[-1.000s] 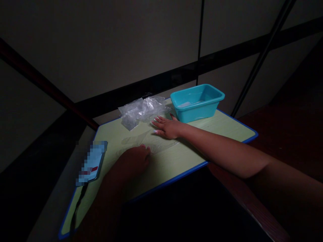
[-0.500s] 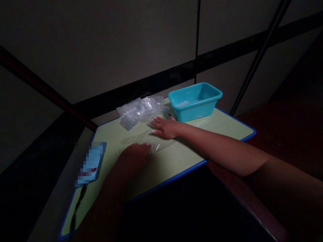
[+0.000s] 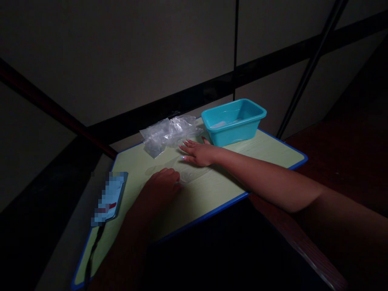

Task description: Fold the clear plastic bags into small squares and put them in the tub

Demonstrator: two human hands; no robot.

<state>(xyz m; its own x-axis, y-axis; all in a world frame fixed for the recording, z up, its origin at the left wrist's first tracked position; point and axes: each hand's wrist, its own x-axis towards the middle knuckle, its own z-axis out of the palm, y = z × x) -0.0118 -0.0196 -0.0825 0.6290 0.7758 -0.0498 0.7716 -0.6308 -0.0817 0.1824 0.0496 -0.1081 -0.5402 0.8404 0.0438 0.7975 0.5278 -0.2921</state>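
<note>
A thin clear plastic bag (image 3: 192, 171) lies flat on the pale yellow-green table (image 3: 224, 190). My right hand (image 3: 198, 153) rests palm down on its far side, fingers spread, holding nothing. At the bag's near left part, my left hand (image 3: 165, 180) is closed with its fingers curled down against the bag; its fingertips are partly hidden. Beyond my hands sits a crumpled pile of clear plastic bags (image 3: 169, 133). Just past my right hand stands a turquoise basin (image 3: 236, 131) with some clear or whitish plastic inside.
On the table's left side lies a phone (image 3: 112, 198), partly blurred out, with a dark strap (image 3: 93, 250) running toward the near left corner. The table has a blue edge (image 3: 212, 211). Large panels (image 3: 151, 52) rise right behind it.
My left hand has shifted slightly upward and its fingers have curled in more over the bag. My right hand has stayed in place.
</note>
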